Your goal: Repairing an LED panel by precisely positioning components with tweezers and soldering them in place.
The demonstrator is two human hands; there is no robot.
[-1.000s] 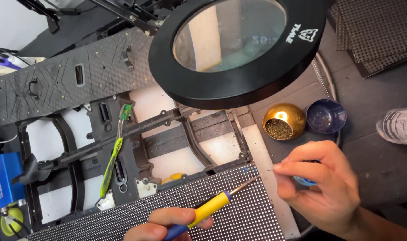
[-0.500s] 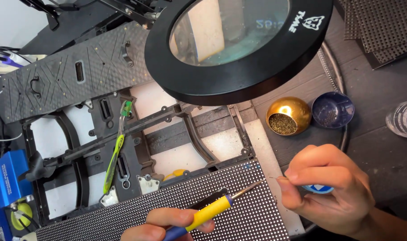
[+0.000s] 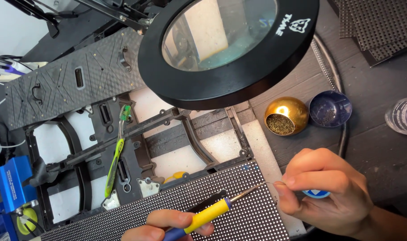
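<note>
Head view shows the left hand [image 3: 168,224] gripping a yellow-handled soldering iron [image 3: 211,213] low like a pen, tip over the dotted LED panel [image 3: 239,218]; the right hand [image 3: 326,192] pinches thin solder wire [image 3: 269,183] beside that tip; the magnifier lamp [image 3: 226,44] hangs overhead.

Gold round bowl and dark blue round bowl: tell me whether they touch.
Cannot tell. In the head view the gold bowl and blue bowl sit rim to rim with no visible gap, but contact isn't plain.
</note>
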